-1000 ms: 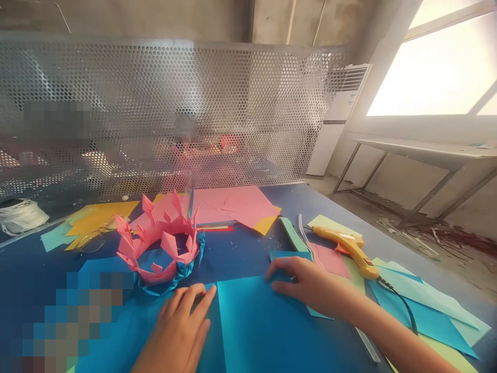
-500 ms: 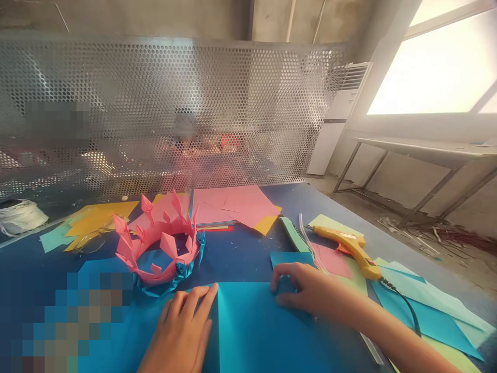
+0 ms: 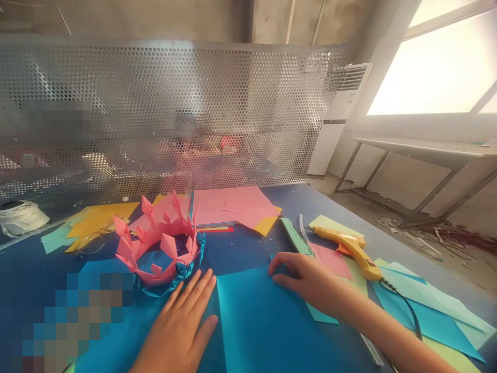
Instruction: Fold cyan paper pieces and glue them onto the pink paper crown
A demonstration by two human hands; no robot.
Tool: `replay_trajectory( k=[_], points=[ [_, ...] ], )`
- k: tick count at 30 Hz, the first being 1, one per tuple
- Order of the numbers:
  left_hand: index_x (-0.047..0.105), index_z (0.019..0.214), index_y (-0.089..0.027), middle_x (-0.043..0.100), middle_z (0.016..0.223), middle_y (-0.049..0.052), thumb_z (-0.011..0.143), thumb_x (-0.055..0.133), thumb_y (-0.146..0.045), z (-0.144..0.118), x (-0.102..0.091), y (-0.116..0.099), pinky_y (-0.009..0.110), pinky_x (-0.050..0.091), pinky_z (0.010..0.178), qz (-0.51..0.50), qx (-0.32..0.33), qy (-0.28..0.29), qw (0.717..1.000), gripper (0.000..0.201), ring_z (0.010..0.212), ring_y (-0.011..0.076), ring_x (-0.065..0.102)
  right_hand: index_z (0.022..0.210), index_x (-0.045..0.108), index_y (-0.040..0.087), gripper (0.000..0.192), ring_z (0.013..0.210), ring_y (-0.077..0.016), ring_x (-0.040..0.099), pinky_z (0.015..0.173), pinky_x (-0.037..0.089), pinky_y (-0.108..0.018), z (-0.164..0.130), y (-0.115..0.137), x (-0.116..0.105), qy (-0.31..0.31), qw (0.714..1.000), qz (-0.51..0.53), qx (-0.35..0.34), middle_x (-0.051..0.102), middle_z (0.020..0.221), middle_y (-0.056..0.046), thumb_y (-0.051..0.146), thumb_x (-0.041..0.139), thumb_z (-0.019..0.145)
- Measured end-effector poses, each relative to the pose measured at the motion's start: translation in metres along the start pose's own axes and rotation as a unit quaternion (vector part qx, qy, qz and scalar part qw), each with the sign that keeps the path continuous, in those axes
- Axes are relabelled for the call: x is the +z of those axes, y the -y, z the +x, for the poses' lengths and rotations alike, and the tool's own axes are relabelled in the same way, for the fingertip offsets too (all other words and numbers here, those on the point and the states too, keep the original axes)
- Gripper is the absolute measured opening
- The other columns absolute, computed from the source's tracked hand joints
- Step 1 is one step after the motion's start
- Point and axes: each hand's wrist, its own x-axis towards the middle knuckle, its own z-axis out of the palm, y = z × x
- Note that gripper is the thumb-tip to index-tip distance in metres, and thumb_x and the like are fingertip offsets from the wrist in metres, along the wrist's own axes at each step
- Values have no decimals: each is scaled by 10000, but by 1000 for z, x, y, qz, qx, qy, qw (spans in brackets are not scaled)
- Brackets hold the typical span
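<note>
A large sheet of blue paper [image 3: 260, 321] lies in front of me with a crease running down its middle. My left hand [image 3: 186, 321] rests flat on the part left of the crease, fingers stretched out and thumb apart. At the far right corner of the sheet, my right hand [image 3: 291, 272] has its thumb and forefinger curled together on the edge. Just beyond my left fingertips stands a pink paper crown [image 3: 155, 248] with folded points and crumpled blue paper [image 3: 185, 269] along its near side.
A yellow hot glue gun [image 3: 349, 243] and a green utility knife [image 3: 293, 235] lie to the right, near blue and pale green sheets [image 3: 430, 295]. Pink paper [image 3: 236, 204] is stacked at the back before a perforated metal screen [image 3: 217, 103]. White string [image 3: 23, 217] sits far left.
My left hand has flattened and spread its fingers. The right hand has moved slightly away from me, and the sheet's far right corner has shifted with it.
</note>
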Motion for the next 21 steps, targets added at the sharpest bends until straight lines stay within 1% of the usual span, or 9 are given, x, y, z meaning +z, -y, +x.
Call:
replay_trajectory(
  k=[2,5,8,10,13,16,18,21],
  points=[
    [242,1446,-249,252,1497,-12,942,244,-519,2,0,1,501,317,1074,-6,-17,1,1000,571,1374,240,275,901,655,250,199,640,-155,487,528,336,-244,1,2,3,-7,999,31,-17,543,719,1,328,485,832],
    [255,1444,-252,249,1500,-15,942,247,-517,5,0,3,510,294,1086,-13,-41,-13,999,567,1382,239,254,886,638,235,209,624,-149,466,534,337,-250,3,3,9,-32,997,66,-40,548,712,3,344,464,846],
    [269,1444,-244,251,1502,-12,944,236,-511,6,-2,4,529,271,1090,-15,-67,-11,998,567,1389,245,228,892,643,244,202,628,-149,470,545,346,-254,5,1,11,-54,996,65,-33,561,737,-1,338,469,846],
    [288,1439,-246,244,1505,-12,948,228,-498,6,-2,4,528,267,1090,-15,-71,-14,997,555,1390,245,220,895,647,247,193,632,-150,483,549,352,-253,7,0,11,-57,997,54,-23,568,741,-3,322,478,841],
    [318,1428,-256,287,1495,-14,962,248,-421,5,3,6,488,309,1081,-19,-43,-46,998,499,1375,227,265,875,653,239,166,618,-147,493,528,339,-242,7,-3,9,-42,999,29,-12,551,703,2,312,513,821],
    [309,1428,-279,361,1462,-17,958,310,-332,3,7,9,434,378,1049,-23,8,-77,997,472,1337,210,349,847,648,232,128,587,-134,507,498,327,-224,6,-6,6,2,1000,17,7,541,689,14,283,542,797],
    [292,1432,-277,361,1454,-10,946,341,-293,2,8,9,419,406,1027,-10,35,-76,996,489,1320,216,373,848,640,233,111,550,-120,517,481,325,-214,5,-7,5,33,999,17,22,543,675,26,261,553,785],
    [262,1442,-252,324,1461,3,935,351,-270,0,6,8,423,409,1017,14,54,-57,997,515,1322,231,358,846,634,235,99,516,-107,535,456,321,-202,4,-8,3,58,998,15,25,544,666,38,246,567,773]
  ],
)
